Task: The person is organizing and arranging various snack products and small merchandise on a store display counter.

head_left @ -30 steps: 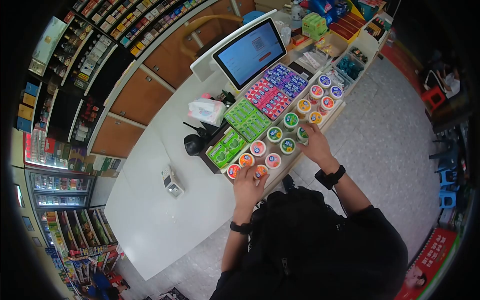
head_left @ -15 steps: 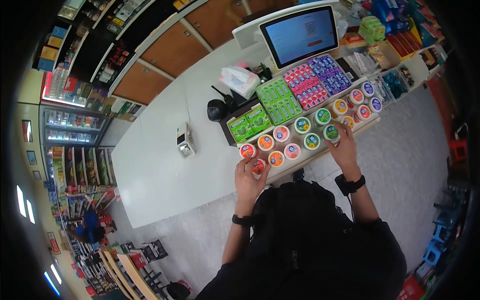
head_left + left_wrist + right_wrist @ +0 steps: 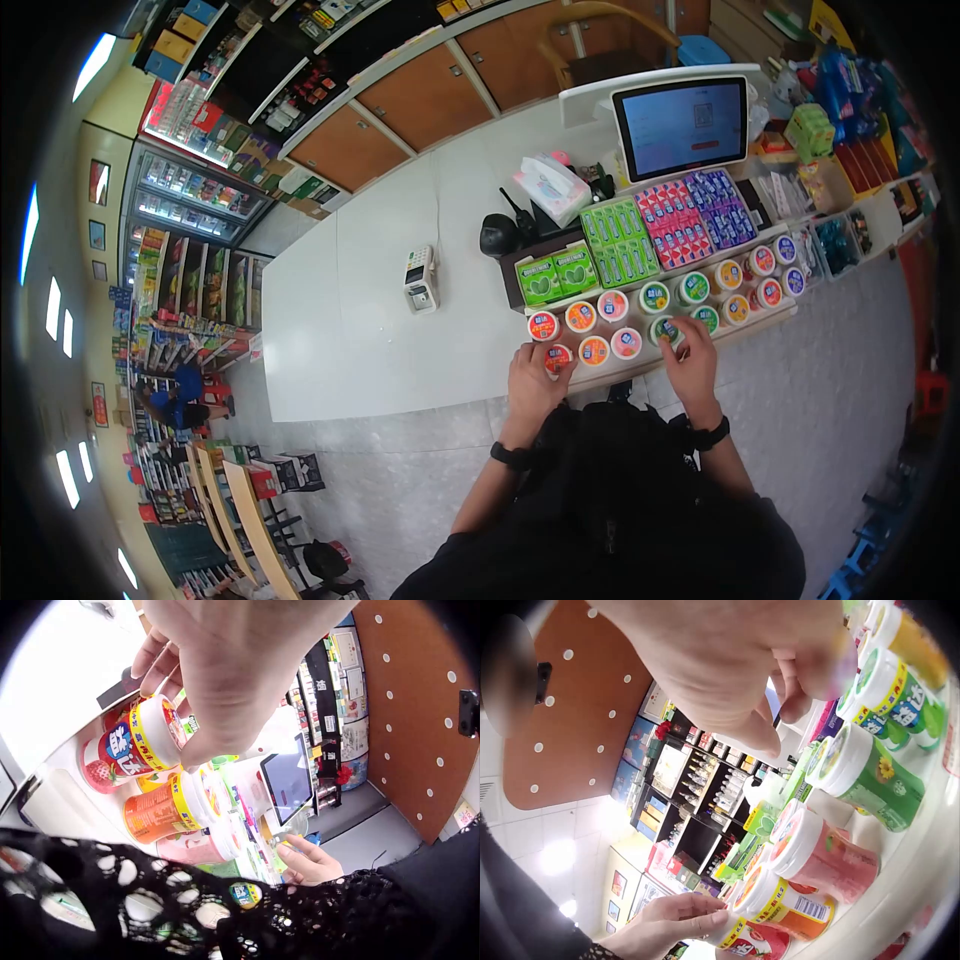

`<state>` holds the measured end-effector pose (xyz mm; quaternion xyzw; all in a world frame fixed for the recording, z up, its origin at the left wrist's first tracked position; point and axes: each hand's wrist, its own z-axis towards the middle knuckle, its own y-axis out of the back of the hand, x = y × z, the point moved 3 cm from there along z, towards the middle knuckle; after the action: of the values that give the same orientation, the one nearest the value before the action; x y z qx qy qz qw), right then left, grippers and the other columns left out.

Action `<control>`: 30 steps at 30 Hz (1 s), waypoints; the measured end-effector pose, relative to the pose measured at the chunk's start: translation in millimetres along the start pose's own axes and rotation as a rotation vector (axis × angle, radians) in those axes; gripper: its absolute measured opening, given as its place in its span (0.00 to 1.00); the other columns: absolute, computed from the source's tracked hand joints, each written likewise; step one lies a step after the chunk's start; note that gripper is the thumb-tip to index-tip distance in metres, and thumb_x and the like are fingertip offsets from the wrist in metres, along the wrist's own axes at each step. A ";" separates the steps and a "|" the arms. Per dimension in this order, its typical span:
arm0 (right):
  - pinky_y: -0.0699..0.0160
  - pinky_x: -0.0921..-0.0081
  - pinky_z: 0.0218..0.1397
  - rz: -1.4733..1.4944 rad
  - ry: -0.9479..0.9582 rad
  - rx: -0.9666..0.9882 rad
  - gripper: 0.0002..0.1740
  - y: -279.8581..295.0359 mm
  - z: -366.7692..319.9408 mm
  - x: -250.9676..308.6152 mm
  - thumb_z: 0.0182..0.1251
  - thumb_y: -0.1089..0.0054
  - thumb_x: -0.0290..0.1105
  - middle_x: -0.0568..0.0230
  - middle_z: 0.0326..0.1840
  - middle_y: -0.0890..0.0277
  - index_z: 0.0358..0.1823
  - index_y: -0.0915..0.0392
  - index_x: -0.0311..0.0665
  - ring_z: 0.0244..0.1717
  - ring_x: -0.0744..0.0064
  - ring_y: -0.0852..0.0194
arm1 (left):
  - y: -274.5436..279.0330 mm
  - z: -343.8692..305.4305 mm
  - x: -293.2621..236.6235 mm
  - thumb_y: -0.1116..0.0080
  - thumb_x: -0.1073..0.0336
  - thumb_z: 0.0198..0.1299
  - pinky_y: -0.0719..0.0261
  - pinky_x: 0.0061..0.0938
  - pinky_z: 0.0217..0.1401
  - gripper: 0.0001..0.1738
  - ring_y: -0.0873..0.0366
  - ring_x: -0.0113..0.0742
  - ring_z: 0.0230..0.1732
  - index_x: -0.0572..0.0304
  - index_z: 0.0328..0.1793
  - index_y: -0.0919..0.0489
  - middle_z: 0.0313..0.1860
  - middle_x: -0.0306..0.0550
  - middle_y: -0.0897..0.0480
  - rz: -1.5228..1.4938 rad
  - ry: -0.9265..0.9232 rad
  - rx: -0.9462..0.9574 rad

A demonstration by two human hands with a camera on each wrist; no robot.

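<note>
Two rows of white-lidded plastic gum jars stand along the counter's front. My left hand (image 3: pixel 535 385) pinches the lid of the red strawberry jar (image 3: pixel 556 357) at the left end of the front row, thumb on one side and fingers on the other. In the left wrist view that jar (image 3: pixel 112 756) stands beside an orange jar (image 3: pixel 154 812). My right hand (image 3: pixel 692 368) hovers by a green jar (image 3: pixel 661 328) in the front row, fingers loosely bent. In the right wrist view its fingers are above the green jar (image 3: pixel 889 784), apart from the lid.
Behind the jars lie green gum boxes (image 3: pixel 556 277) and pink and purple packs (image 3: pixel 715 208). A screen (image 3: pixel 682 128), a tissue pack (image 3: pixel 552 187) and a card terminal (image 3: pixel 421 280) stand on the white counter (image 3: pixel 360 350). Clear bins (image 3: pixel 835 248) sit at the right.
The head view has turned, so the counter lies more level. My right hand has shifted left from one green jar to its neighbour. My left hand stays at the red jar.
</note>
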<state>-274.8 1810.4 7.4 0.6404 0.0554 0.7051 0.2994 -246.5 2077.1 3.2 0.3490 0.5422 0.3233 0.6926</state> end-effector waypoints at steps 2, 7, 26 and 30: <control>0.27 0.77 0.26 0.007 -0.017 0.011 0.17 1.7 -3.0 0.3 0.58 0.32 0.24 0.57 0.53 0.22 0.50 0.20 0.35 0.21 0.73 0.29 | -1.1 -1.6 -3.0 0.25 0.55 0.49 0.23 0.44 0.48 0.24 0.22 0.55 0.45 0.60 0.47 0.20 0.42 0.55 0.21 -0.013 0.002 -0.027; 0.30 0.78 0.25 0.057 -0.006 0.014 0.15 5.4 -4.9 -6.8 0.58 0.31 0.24 0.57 0.45 0.20 0.48 0.19 0.34 0.20 0.76 0.30 | 12.8 -12.3 -7.8 0.27 0.55 0.54 0.23 0.41 0.50 0.22 0.24 0.54 0.48 0.63 0.47 0.19 0.46 0.57 0.23 -0.013 0.092 -0.156; 0.36 0.86 0.24 0.337 0.013 0.290 0.05 -121.1 -55.0 61.3 0.63 0.33 0.25 0.71 0.24 0.23 0.38 0.18 0.32 0.22 0.87 0.31 | 52.5 -119.6 108.3 0.41 0.47 0.64 0.20 0.45 0.38 0.22 0.17 0.56 0.32 0.60 0.38 0.14 0.24 0.55 0.17 -0.080 0.575 0.048; 0.28 0.81 0.26 0.261 0.098 0.541 0.08 -186.9 -94.9 112.7 0.63 0.33 0.28 0.64 0.27 0.17 0.40 0.17 0.32 0.22 0.80 0.23 | 51.4 -208.8 202.2 0.42 0.42 0.62 0.18 0.42 0.38 0.26 0.14 0.53 0.33 0.62 0.40 0.14 0.28 0.55 0.14 -0.186 0.770 0.037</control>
<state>-298.1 2047.2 2.8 0.6640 0.1728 0.7272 0.0216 -413.0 2300.0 -95.4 0.1641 0.7973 0.3568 0.4583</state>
